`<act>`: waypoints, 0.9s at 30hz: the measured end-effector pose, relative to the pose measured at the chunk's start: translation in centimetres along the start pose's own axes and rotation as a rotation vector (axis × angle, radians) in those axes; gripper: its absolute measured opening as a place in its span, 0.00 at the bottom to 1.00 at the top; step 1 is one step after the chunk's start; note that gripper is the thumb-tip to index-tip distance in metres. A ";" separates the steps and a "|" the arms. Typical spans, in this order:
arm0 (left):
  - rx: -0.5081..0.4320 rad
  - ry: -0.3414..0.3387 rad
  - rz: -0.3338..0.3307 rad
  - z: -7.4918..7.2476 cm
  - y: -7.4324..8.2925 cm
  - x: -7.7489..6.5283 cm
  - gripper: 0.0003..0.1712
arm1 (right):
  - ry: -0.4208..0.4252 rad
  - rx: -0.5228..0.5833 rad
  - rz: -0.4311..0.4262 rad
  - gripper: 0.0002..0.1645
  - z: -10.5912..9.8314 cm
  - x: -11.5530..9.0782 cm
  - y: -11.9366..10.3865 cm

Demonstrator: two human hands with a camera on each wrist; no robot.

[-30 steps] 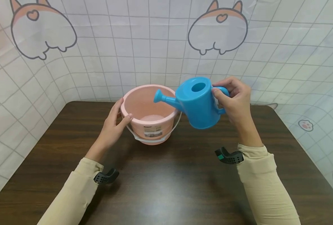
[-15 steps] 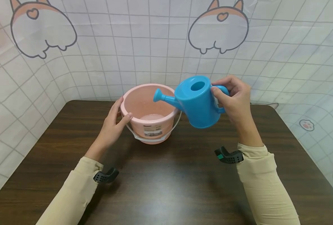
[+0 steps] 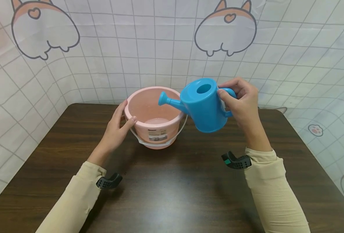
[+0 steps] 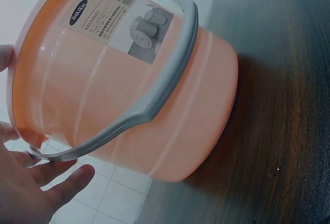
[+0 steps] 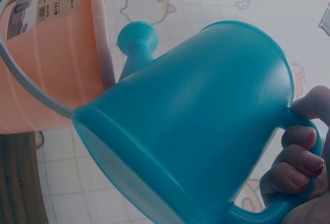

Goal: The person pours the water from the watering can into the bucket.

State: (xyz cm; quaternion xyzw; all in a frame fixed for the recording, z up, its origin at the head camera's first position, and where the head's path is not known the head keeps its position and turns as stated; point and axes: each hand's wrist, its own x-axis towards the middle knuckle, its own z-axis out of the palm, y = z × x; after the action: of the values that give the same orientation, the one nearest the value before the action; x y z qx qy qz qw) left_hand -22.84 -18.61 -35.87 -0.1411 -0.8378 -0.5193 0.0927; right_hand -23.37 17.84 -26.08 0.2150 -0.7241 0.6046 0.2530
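A pink bucket (image 3: pixel 160 129) with a label and a lowered pale handle (image 4: pixel 170 74) stands on the dark wooden table. My left hand (image 3: pixel 115 131) holds its rim at the left, the thumb lying over the front of the rim. A blue watering can (image 3: pixel 205 110) is raised off the table right of the bucket, tilted slightly toward it. My right hand (image 3: pixel 243 102) grips its loop handle, fingers curled through the loop in the right wrist view. The spout's flared head (image 3: pixel 162 98) reaches over the bucket's opening. No stream of water shows at the spout.
White gridded cloth with cartoon animals (image 3: pixel 225 32) hangs behind and beside the table (image 3: pixel 166 194). Both sleeved forearms come in from the front, each with a black wrist device (image 3: pixel 237 161). A few tiny droplets (image 4: pixel 277 169) dot the tabletop near the bucket.
Almost nothing differs. The bucket, the watering can and both hands keep their places, apart from a very slight shift of the whole head view.
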 end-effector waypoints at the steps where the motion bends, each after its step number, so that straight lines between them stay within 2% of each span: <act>1: 0.003 0.000 0.002 0.0 0.0 0.0 0.41 | 0.000 0.001 0.002 0.06 0.0 0.0 0.0; 27: 0.016 0.000 0.013 -0.1 0.1 -0.1 0.42 | -0.029 -0.011 0.008 0.06 -0.1 0.3 -0.2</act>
State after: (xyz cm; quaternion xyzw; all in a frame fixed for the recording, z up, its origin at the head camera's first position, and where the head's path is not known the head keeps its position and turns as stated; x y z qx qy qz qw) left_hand -22.69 -18.71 -35.79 -0.1456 -0.8411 -0.5118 0.0972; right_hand -23.50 17.91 -25.74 0.2196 -0.7318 0.5983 0.2413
